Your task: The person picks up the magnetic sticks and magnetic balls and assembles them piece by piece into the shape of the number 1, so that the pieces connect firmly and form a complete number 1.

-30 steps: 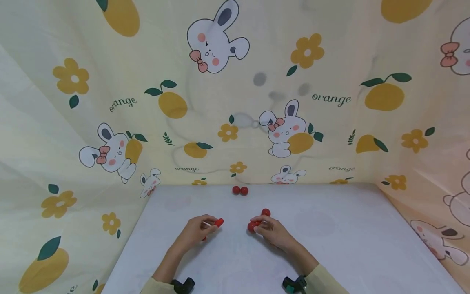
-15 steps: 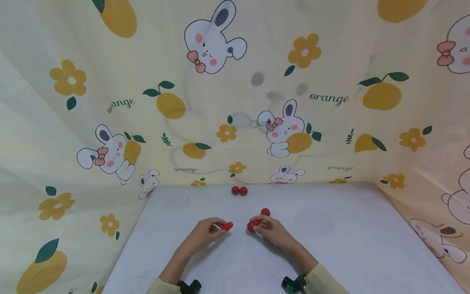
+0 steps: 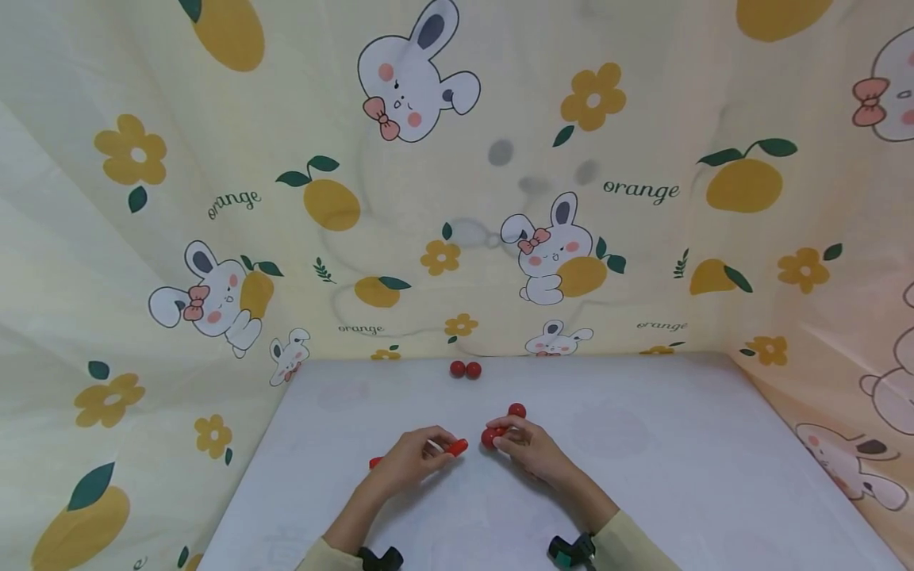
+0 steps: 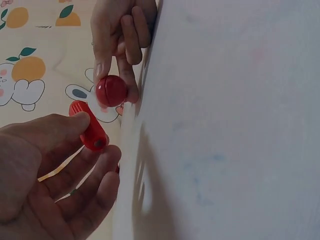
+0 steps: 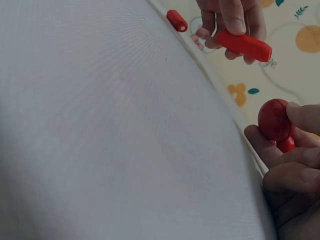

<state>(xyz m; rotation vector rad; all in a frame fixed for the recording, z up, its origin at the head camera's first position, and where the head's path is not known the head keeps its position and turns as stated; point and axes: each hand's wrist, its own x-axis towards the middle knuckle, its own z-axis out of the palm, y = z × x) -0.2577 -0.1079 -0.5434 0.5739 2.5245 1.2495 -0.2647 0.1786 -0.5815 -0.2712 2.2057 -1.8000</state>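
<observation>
Cream cloth (image 3: 514, 95), printed with rabbits (image 3: 560, 266) and oranges (image 3: 332, 205), hangs behind a white table (image 3: 643, 460) that fills the lower middle of the head view. Pale sleeves (image 3: 635, 547) enter at the bottom edge.

Left hand (image 3: 416, 457), just left of centre: grasping. It pinches a red stick (image 3: 458, 448), whose free end points up and right. From the left wrist I make out grooves at one end of the stick, a small dark hole at the other.

Right hand (image 3: 528, 448), right of centre: also grasping. Thumb and finger pinch a dark red ball (image 3: 489, 438), near the stick's tip, clear gap between. Seam visible round the ball. Right wrist view gives a smaller red piece (image 5: 286, 144) just under it; cannot tell whether the two are joined.

Another ball (image 3: 517, 410) shows just above the right hand's fingers; they hide whether it connects to anything. At the table's far edge, middle of the frame: a pair of balls (image 3: 458, 369), side by side. A second stick (image 3: 375, 462) lies at lower left of centre, partly hidden by the left hand.
</observation>
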